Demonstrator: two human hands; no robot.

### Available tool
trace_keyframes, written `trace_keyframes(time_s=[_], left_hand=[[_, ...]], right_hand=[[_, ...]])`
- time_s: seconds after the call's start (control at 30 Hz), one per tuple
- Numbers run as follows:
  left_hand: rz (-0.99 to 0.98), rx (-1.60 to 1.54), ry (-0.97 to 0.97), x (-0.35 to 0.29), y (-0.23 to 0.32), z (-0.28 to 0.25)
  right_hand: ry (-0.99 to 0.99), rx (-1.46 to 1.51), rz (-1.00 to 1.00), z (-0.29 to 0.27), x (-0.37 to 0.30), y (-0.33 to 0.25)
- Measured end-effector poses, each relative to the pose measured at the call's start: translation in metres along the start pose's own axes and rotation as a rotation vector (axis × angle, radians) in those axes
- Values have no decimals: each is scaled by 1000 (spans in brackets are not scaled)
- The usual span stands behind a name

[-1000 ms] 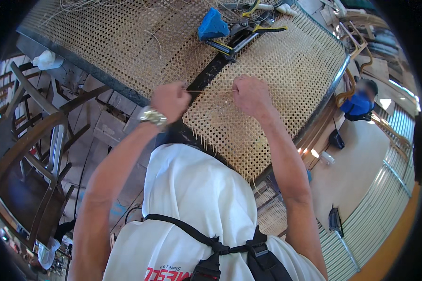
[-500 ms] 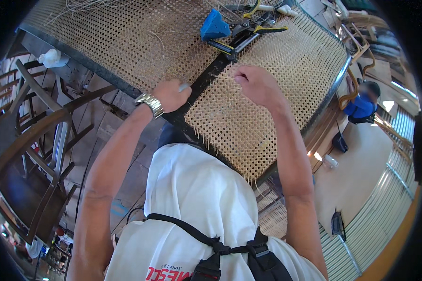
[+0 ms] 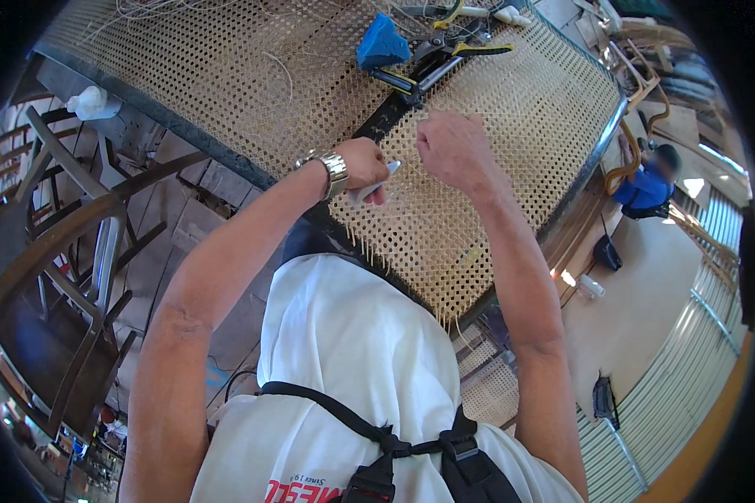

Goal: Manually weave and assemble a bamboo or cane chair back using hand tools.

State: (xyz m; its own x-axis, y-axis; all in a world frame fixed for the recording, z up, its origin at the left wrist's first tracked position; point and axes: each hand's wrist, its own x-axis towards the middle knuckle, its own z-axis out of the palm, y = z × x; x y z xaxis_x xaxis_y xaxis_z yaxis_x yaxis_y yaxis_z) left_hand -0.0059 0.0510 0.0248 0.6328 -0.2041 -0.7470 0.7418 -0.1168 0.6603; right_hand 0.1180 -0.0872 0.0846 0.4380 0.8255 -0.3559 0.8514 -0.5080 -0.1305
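Observation:
A sheet of woven cane webbing point(image 3: 445, 251) lies before me, its near and left edges fringed with loose strand ends. My left hand point(image 3: 364, 165), with a metal watch point(image 3: 334, 173) on the wrist, is closed around a small, flat, whitish piece with a pointed tip point(image 3: 393, 167); its kind I cannot make out. It hovers at or over the sheet's left edge. Just to the right, my right hand point(image 3: 455, 149) is closed above the webbing. Its fingertips are turned away, so whatever they pinch is hidden.
Beyond my hands lie a blue block point(image 3: 383, 42) and yellow-and-black handled tools point(image 3: 482, 50). More cane webbing point(image 3: 218, 84) covers the table's left part. Wooden chair frames point(image 3: 75, 201) crowd the left side. A person in blue point(image 3: 646, 191) sits at the right.
My left hand has moved right and slightly up, from the dark strip onto the webbing's edge, carrying the whitish piece. The right hand has turned slightly, staying closed nearly in place.

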Motion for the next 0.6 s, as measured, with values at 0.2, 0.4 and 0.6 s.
trace_keyframes(time_s=[0.2,0.4,0.6], left_hand=[[-79,-89,15,12,15,9],[-91,-234,109,8,-11,31],[-179,-266,33,31,-14,15]], right_hand=[[-25,-77,-72,9,9,8],[-164,147,-55,34,20,24],[-135,176,-68,29,7,10]])
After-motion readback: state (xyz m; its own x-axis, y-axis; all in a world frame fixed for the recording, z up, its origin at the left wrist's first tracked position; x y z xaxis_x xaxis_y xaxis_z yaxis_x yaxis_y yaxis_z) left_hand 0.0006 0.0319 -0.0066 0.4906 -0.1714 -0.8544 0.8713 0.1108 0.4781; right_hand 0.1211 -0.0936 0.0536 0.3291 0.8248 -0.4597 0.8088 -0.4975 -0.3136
